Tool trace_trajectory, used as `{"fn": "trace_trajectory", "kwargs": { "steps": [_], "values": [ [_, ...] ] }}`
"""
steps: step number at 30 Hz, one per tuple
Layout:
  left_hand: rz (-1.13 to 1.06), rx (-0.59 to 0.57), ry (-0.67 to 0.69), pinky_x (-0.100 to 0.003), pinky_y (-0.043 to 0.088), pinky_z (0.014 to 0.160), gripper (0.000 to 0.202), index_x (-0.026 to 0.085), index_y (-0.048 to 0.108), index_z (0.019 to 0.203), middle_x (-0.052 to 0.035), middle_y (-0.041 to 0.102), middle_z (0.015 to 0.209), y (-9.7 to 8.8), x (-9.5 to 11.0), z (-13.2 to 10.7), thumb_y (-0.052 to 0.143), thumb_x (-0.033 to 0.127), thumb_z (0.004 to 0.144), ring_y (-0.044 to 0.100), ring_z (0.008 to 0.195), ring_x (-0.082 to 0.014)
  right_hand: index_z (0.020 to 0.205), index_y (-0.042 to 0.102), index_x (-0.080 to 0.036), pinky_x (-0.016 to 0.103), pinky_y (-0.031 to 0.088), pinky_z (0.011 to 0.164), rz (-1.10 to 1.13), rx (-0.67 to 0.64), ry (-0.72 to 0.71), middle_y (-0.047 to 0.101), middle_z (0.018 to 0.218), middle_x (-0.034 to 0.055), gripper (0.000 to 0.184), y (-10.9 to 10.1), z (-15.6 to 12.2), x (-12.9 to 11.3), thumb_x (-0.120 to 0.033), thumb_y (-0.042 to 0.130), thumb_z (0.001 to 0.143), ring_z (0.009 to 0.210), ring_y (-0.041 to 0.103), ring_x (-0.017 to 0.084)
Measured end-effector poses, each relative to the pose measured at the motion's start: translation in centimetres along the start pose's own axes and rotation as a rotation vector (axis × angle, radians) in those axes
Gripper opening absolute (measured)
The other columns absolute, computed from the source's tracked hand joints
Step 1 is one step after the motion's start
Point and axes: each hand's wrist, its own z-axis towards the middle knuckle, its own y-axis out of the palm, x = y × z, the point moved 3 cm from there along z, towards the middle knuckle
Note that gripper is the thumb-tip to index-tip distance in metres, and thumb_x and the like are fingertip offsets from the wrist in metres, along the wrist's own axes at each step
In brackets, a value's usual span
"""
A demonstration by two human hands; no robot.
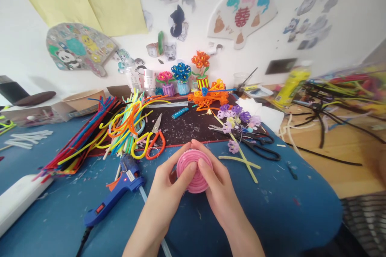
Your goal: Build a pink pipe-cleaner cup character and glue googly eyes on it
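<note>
Both my hands are wrapped round a pink coiled disc (197, 188), its spiral rings facing me. My left hand (170, 180) grips its left side and my right hand (218, 180) its right side, both thumbs pressed on the face. The fingertips meet at the far edge; the underside of the disc is hidden. To the left lies a blue glue gun (116, 196) with a lit red switch and a glue stick at its back. Scissors (155, 136) with orange and yellow handles lie beyond my left hand.
Bundles of colored pipe cleaners (126, 124) lie at the left. Purple pipe-cleaner flowers (237, 116) and black-handled scissors (259, 146) lie at the right. Small potted pipe-cleaner flowers (181, 76) stand by the wall. White glue sticks (27, 138) lie far left; a yellow bottle (292, 84) stands right.
</note>
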Motion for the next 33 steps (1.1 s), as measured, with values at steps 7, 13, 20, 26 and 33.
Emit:
{"fn": "trace_trajectory", "kwargs": {
  "steps": [7,13,20,26,33],
  "values": [
    [0.027,-0.019,0.02,-0.039,0.041,0.11,0.055,0.019,0.059,0.132,-0.0077,0.06,0.137,0.0,0.1,0.0,0.069,0.041,0.082,0.055,0.127,-0.0276,0.128,0.062,-0.029,0.048,0.038,0.112,0.036,-0.007,0.008,0.059,0.137,0.0062,0.04,0.1,0.0,-0.1,-0.043,0.062,0.09,0.129,0.052,0.028],
    [0.01,-0.039,0.014,-0.039,0.041,0.11,0.058,0.017,0.059,0.132,-0.0088,0.061,0.136,-0.1,0.3,0.0,0.07,0.042,0.08,0.055,0.127,-0.0283,0.128,0.062,-0.028,0.047,0.039,0.111,0.069,-0.035,-0.003,0.06,0.136,0.0063,0.041,0.1,-0.1,0.1,-0.041,0.064,0.089,0.126,0.054,0.028],
    [0.038,0.063,0.082,-0.04,0.043,0.108,0.048,0.017,0.065,0.124,-0.0088,0.067,0.128,0.1,-0.4,0.3,0.062,0.047,0.086,0.059,0.122,-0.0275,0.123,0.065,-0.028,0.042,0.041,0.109,0.007,-0.017,-0.039,0.061,0.133,0.0051,0.036,0.2,0.0,0.1,-0.04,0.064,0.089,0.126,0.054,0.027],
    [0.073,0.115,0.134,-0.037,0.045,0.106,0.045,0.018,0.066,0.123,-0.0079,0.068,0.127,0.7,-0.7,0.3,0.06,0.044,0.087,0.06,0.12,-0.0256,0.121,0.067,-0.029,0.039,0.042,0.107,-0.024,0.042,-0.046,0.063,0.131,0.0042,0.033,0.3,-0.1,0.1,-0.042,0.06,0.091,0.125,0.054,0.025],
    [0.212,0.21,0.247,-0.036,0.051,0.096,0.038,0.02,0.07,0.113,-0.0068,0.073,0.116,1.0,-1.8,1.2,0.056,0.047,0.089,0.066,0.11,-0.0244,0.103,0.073,-0.022,0.036,0.051,0.095,-0.088,0.166,-0.108,0.071,0.114,0.0073,0.025,0.8,0.2,-0.8,-0.039,0.059,0.091,0.105,0.064,0.023]
  ]
}}
